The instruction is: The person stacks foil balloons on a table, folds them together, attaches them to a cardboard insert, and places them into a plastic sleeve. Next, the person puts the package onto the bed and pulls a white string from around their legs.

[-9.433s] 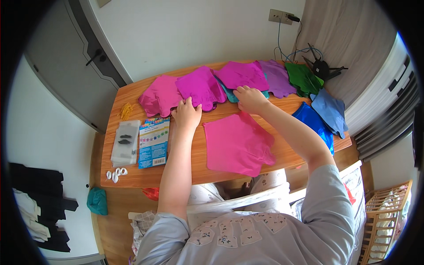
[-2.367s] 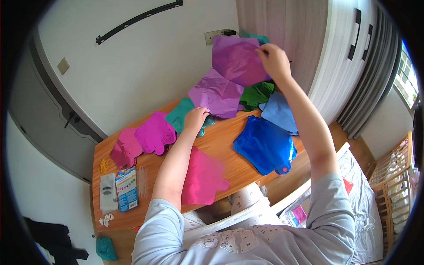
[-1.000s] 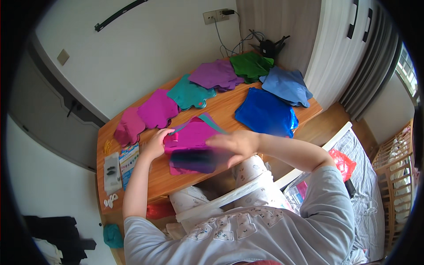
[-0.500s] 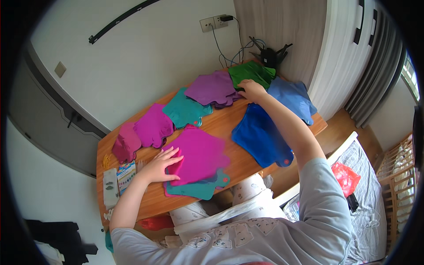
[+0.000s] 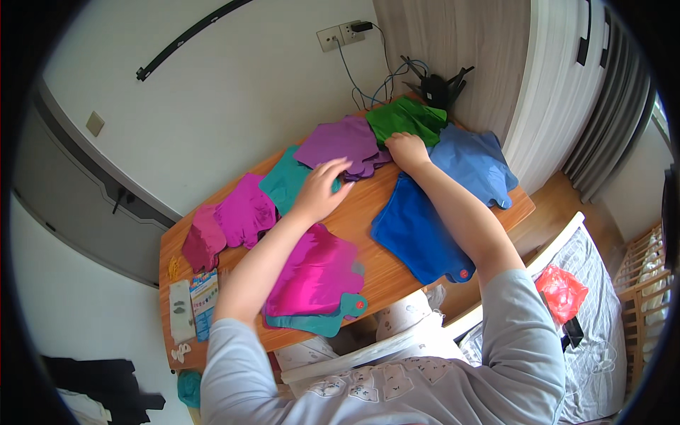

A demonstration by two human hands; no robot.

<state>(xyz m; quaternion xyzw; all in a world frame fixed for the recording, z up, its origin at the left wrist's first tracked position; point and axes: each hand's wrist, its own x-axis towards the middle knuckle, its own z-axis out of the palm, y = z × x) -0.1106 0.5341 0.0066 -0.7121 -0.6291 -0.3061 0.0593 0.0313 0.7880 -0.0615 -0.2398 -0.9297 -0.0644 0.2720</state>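
My left hand (image 5: 320, 193) hovers over the middle of the table with its fingers stretched and the thumb apart; nothing is in it. Behind its fingers lie a teal stack (image 5: 282, 180) and a purple stack (image 5: 336, 145) of flat, tabbed pieces. At the far side, my right hand (image 5: 409, 150) is curled at the front edge of a green stack (image 5: 407, 117); its fingertips are hidden. Below my right forearm is a dark blue piece (image 5: 418, 227). Close to me, a shiny magenta piece (image 5: 312, 273) rests on a teal piece (image 5: 322, 324) with a round tab.
Light blue (image 5: 473, 159), magenta (image 5: 244, 209) and pink (image 5: 203, 237) stacks lie along the wooden table (image 5: 354, 234). A black router (image 5: 435, 91) with cables stands at the back corner. A white tray (image 5: 181, 312) and a printed card (image 5: 204, 304) sit at the left edge.
My left hand has left the magenta piece and moved up and right toward the purple stack. My right hand stays at the green stack, now more curled.
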